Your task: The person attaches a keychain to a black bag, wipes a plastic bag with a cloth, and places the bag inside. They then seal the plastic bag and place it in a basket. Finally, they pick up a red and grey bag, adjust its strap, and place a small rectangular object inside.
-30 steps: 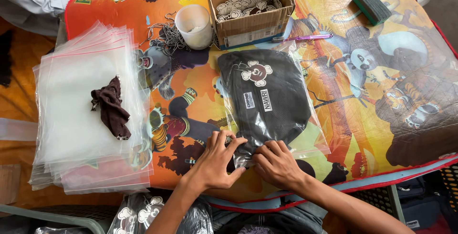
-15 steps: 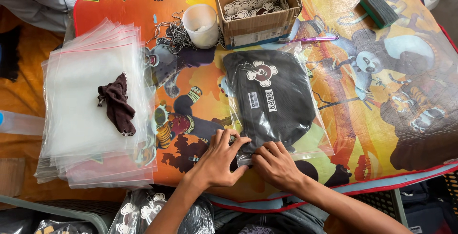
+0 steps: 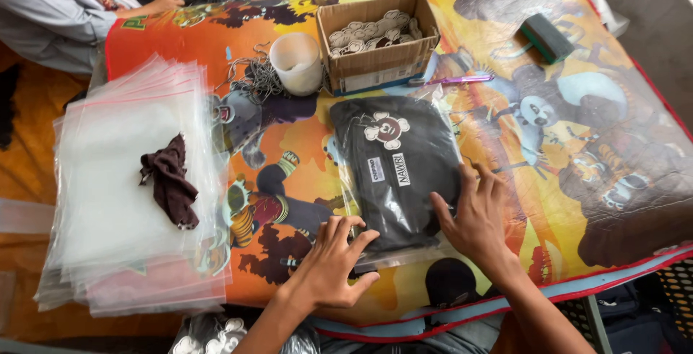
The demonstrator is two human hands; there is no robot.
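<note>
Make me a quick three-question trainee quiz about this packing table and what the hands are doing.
1. True or false: both hands rest on the bagged black garment.
2. What lies on the stack of clear plastic bags? A) a brown cloth B) a pen C) a cup
3. What stands just left of the cardboard box?

Key:
1. True: the left hand and right hand press its near end.
2. A, the brown cloth.
3. A white plastic cup.

Both the left hand (image 3: 333, 260) and right hand (image 3: 474, 213) press flat on the bagged black garment (image 3: 401, 170), seemingly sealed.
</note>
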